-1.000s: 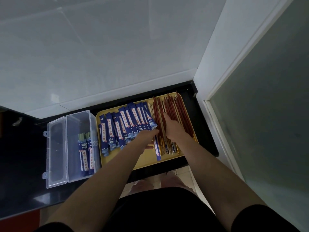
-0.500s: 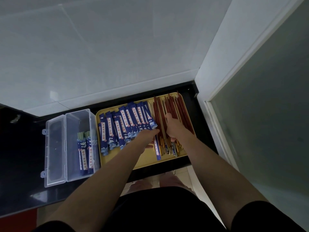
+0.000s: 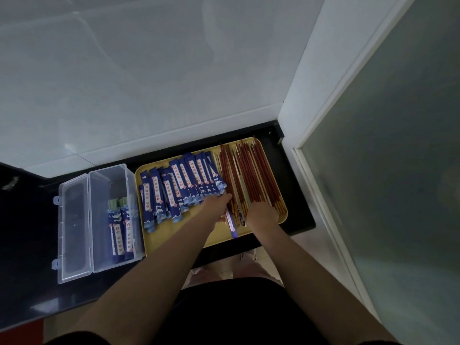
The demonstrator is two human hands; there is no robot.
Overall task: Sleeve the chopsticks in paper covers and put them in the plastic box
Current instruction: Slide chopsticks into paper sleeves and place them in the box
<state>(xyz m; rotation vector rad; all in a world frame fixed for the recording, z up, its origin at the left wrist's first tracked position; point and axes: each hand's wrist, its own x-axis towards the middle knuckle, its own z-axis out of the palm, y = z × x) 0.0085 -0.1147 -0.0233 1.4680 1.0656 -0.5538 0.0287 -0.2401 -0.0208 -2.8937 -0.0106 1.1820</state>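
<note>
Over yellow tray [image 3: 249, 241] | left hand [image 3: 216, 204] pinches flimsy blue paper cover [image 3: 231, 224] | right hand [image 3: 261, 213], fingers hidden, on stiff, slick red-brown chopsticks [image 3: 251, 175]: grasp near ends

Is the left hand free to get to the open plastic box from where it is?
Probably yes: the plastic box sits lid-open beside the yellow tray, nothing between it and the left hand.

A black counter [image 3: 29, 220] carries a yellow tray [image 3: 214, 236] beside a clear plastic box [image 3: 99, 220].
</note>
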